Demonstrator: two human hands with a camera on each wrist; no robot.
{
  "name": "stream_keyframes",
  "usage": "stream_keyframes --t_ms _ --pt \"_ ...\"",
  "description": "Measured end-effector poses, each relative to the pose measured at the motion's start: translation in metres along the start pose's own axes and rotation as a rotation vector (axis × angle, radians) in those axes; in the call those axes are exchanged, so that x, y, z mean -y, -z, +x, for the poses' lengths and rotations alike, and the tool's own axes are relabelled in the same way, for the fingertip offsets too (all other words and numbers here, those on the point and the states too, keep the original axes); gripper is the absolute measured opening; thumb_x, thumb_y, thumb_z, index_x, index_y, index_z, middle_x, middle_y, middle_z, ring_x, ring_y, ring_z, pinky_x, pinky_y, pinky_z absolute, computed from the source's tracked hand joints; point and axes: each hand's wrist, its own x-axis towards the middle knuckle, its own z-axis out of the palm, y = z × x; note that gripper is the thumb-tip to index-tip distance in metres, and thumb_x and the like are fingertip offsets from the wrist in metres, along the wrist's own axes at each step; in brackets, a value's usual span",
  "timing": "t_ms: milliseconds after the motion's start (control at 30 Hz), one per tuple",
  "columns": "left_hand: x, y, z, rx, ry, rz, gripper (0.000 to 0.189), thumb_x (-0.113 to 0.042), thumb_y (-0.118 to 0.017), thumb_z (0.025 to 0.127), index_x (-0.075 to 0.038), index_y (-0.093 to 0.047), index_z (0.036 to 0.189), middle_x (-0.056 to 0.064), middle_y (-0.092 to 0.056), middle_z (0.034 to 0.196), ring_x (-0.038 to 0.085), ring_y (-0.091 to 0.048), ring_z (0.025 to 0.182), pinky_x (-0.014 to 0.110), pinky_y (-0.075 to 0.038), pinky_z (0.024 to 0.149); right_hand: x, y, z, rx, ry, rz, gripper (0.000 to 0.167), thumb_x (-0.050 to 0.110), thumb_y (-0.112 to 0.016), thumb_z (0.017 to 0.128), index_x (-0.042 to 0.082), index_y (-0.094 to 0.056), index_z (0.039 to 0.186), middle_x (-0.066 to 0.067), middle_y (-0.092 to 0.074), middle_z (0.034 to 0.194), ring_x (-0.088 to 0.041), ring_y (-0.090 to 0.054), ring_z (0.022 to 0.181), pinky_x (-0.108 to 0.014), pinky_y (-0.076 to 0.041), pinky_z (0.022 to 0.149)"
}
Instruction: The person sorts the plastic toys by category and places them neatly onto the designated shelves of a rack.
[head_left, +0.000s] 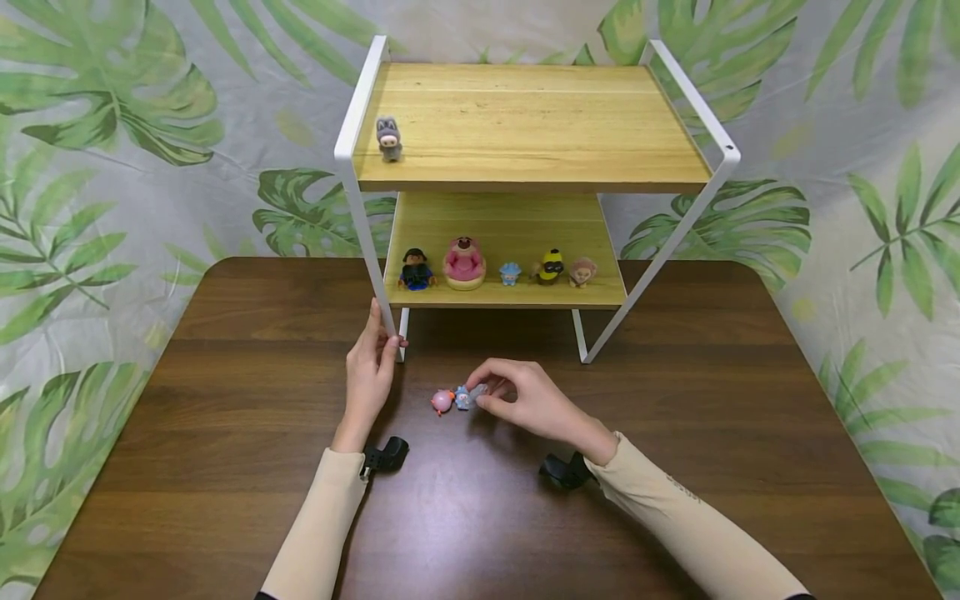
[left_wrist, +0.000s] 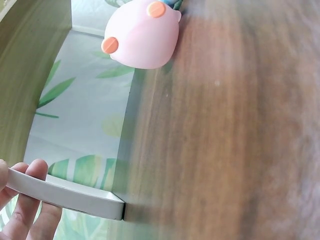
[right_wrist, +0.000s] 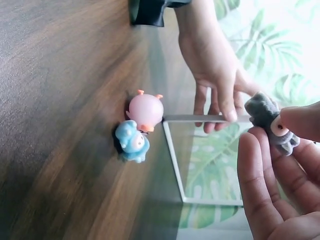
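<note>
My left hand (head_left: pixel 367 371) holds the white front leg (left_wrist: pixel 75 200) of a two-tier shelf, low on its left side; the left wrist view shows fingers on both sides of the metal. Between the thumb and fingers of my right hand (head_left: pixel 536 400) I pinch a small grey figurine (right_wrist: pixel 270 122) with a pale face, held above the table. Beside it on the table lie a light-blue figurine (right_wrist: pixel 133 142) and a round pink toy (right_wrist: pixel 146 111) with orange feet, close together.
The shelf's top board (head_left: pixel 525 125) carries another grey figurine (head_left: pixel 389 139) at its left end. On the lower board (head_left: pixel 495 217) several figures stand in a row, among them a pink bear (head_left: pixel 464 264). A brown table (head_left: pixel 465 533) lies beneath; leaf-patterned cloth (head_left: pixel 112 108) hangs behind.
</note>
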Motion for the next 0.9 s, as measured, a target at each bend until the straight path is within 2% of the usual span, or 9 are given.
stream_keyframes --t_ms 200,367,633,900 --pt "0.000 0.000 0.000 -0.001 0.002 -0.004 0.087 0.006 -0.056 0.093 -0.048 -0.017 0.150 0.018 -0.059 0.084 0.029 -0.064 0.075 0.030 -0.051 0.068 0.002 0.005 0.000 -0.017 0.006 -0.036 0.013 0.002 -0.068 0.087 0.008 -0.066 0.098 0.001 -0.065 0.092 -0.011 -0.061 0.080 -0.027 -0.053 0.073" --pt "0.000 -0.001 0.000 -0.007 -0.012 -0.005 0.086 0.007 -0.056 0.093 -0.046 -0.019 0.150 0.018 -0.059 0.083 0.030 -0.065 0.073 0.032 -0.052 0.066 0.008 0.009 0.000 -0.034 0.020 0.002 0.014 -0.001 -0.068 0.086 0.004 -0.066 0.099 -0.003 -0.066 0.096 -0.013 -0.064 0.083 -0.027 -0.053 0.076" --pt "-0.001 0.000 -0.001 -0.005 -0.010 -0.016 0.085 0.005 -0.056 0.093 -0.047 -0.019 0.150 0.018 -0.059 0.083 0.029 -0.064 0.073 0.017 -0.047 0.069 0.013 0.016 0.001 -0.070 0.051 -0.001 0.016 -0.001 -0.066 0.088 0.004 -0.065 0.103 -0.002 -0.066 0.099 -0.013 -0.063 0.085 -0.028 -0.053 0.077" --pt "-0.002 0.000 0.000 -0.004 -0.010 -0.019 0.084 0.005 -0.056 0.093 -0.045 -0.019 0.150 0.017 -0.059 0.082 0.029 -0.064 0.073 0.021 -0.048 0.067 0.018 0.020 0.001 -0.099 0.080 0.006 0.018 0.002 -0.065 0.089 0.005 -0.064 0.107 -0.004 -0.066 0.102 -0.014 -0.063 0.084 -0.030 -0.053 0.076"
